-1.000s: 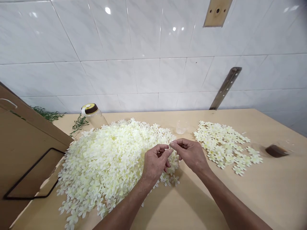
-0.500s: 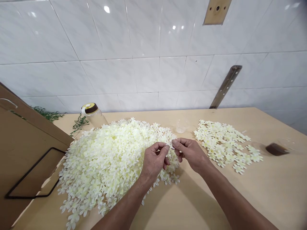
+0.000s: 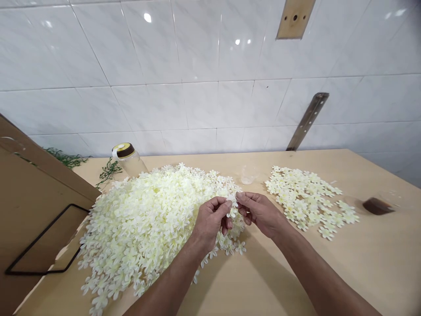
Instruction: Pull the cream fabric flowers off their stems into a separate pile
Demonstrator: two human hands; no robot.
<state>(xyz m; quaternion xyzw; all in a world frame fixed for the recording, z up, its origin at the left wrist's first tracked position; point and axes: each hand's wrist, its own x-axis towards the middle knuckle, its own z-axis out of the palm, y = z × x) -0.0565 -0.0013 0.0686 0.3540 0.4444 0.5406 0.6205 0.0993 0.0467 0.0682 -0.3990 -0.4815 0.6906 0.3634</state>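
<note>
Between my two hands is a small white artificial flower (image 3: 232,206), pinched from both sides by thumb and fingers. My left hand (image 3: 214,219) closes on its left edge, in front of the large pile's right side. My right hand (image 3: 258,209) grips the other edge, and its remaining fingers are curled. A big heap of cream-white artificial flowers (image 3: 148,224) spreads to the left and partly behind my left hand. Right of my right hand lies a smaller, flatter spread of similar flowers (image 3: 302,193) with yellowish centres.
A clear plastic cup (image 3: 249,174) stands behind my hands. A cup of dark liquid (image 3: 378,205) is at the right. A bottle with a brown-yellow lid (image 3: 126,153), green sprigs (image 3: 109,169) and a cardboard box (image 3: 39,206) are at the left. A tiled wall (image 3: 197,105) closes the back.
The flower between my fingers now shows more plainly, its petals facing me. Both hands stay almost in place; the camera view has shifted slightly.
</note>
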